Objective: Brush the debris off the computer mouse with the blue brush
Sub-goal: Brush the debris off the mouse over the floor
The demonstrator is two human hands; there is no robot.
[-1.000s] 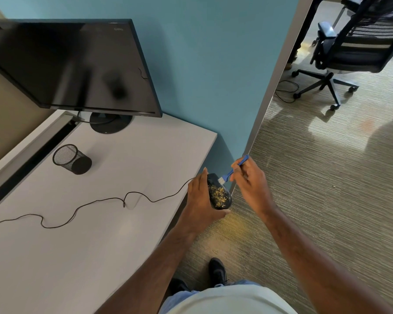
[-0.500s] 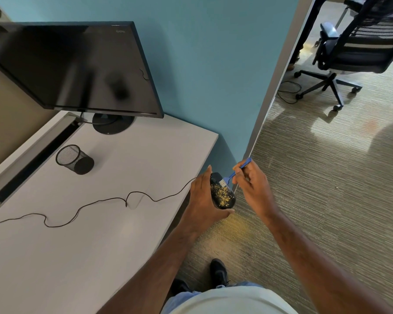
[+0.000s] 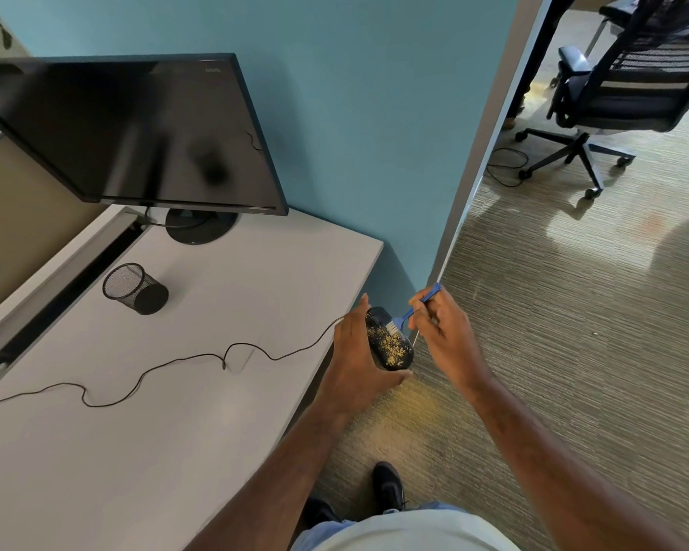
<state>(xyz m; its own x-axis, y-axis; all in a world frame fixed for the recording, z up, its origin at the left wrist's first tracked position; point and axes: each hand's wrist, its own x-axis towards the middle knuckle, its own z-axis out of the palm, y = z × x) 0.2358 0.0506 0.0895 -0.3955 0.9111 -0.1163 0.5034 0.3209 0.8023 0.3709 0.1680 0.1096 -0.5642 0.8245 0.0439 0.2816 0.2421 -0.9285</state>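
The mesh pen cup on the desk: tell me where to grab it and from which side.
Grip the mesh pen cup around its round side wall, near the middle, coming from the front desk edge. It seems to lean, its open mouth toward the upper left, so a top-down rim pinch looks awkward. The mouse cable runs nearer the edge; reach over it.

Both arms extended forward; left hand (image 3: 358, 357) cupped round the mouse (image 3: 388, 344), thumb underneath; right hand (image 3: 443, 327) pinching brush (image 3: 413, 308) handle, fingers curled.
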